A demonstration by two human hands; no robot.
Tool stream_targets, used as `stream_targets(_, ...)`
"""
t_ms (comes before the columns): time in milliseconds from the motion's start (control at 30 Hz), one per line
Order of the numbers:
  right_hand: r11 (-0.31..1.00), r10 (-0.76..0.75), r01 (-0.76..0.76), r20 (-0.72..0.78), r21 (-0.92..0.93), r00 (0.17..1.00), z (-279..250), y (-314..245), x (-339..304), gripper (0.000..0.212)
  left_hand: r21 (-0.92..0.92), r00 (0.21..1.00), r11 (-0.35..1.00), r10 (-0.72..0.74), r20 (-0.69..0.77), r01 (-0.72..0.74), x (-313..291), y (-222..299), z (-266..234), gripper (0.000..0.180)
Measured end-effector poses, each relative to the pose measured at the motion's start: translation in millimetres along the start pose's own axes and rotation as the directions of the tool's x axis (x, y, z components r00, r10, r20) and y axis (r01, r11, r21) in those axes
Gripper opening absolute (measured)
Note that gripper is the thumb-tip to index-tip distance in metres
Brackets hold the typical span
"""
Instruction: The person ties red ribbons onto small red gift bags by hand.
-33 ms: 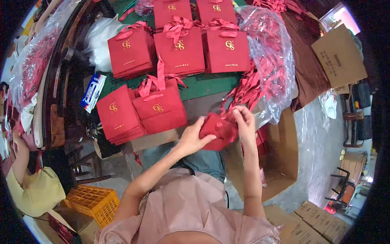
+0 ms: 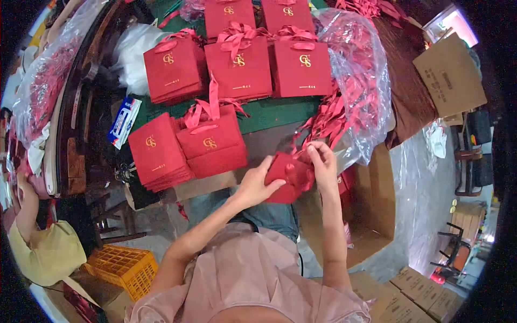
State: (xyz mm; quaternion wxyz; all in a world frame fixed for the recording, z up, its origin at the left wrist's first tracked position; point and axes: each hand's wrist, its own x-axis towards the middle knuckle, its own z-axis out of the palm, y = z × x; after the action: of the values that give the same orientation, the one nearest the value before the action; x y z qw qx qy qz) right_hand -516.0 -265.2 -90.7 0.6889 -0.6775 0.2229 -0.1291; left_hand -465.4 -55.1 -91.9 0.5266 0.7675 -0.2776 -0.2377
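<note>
A small red paper gift bag (image 2: 281, 171) is between my hands, tilted at the near edge of the table. My left hand (image 2: 255, 184) is closed on its left side, the thumb lying over the bag. My right hand (image 2: 323, 162) pinches a red ribbon (image 2: 306, 152) at the bag's upper right, thumb against fingertips. To the left, a stack of flat red bags (image 2: 157, 156) lies beside another red gift bag (image 2: 211, 146) with ribbon handles. Loose red ribbons (image 2: 329, 116) spill from a clear plastic bag (image 2: 367, 81) at the right.
Rows of red bag stacks (image 2: 239, 72) fill the far table. A blue and white packet (image 2: 124, 123) lies at the left. An open cardboard box (image 2: 379, 199) with red bags inside stands below right; an orange crate (image 2: 126, 269) sits lower left. Another person's arm (image 2: 27, 207) shows at far left.
The bag in my hands has dipped slightly toward me. My right hand has shifted a little to the left, still pinching the ribbon.
</note>
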Motion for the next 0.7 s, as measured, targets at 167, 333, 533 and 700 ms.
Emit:
stream_targets(167,0.993,-0.114,0.119,-0.159,0.018,0.981,-7,1,17,0.012,0.117,0.995,0.991,0.051,0.091,-0.061,-20,16,-6,0.064)
stream_targets(333,0.994,-0.109,0.111,-0.147,0.006,0.983,-1,-6,23,0.013,0.16,0.995,0.987,-0.016,0.095,0.001,-38,26,-21,0.063)
stream_targets(533,0.994,-0.036,0.05,-0.138,0.095,0.99,8,-22,16,0.035,-0.04,0.982,0.997,0.057,-0.181,-0.065,-34,43,-61,0.053)
stream_targets(700,0.988,-0.142,0.139,0.041,0.068,0.989,33,-18,0,0.04,-0.329,0.885,0.926,0.01,-0.465,-0.183,-23,33,-97,0.051)
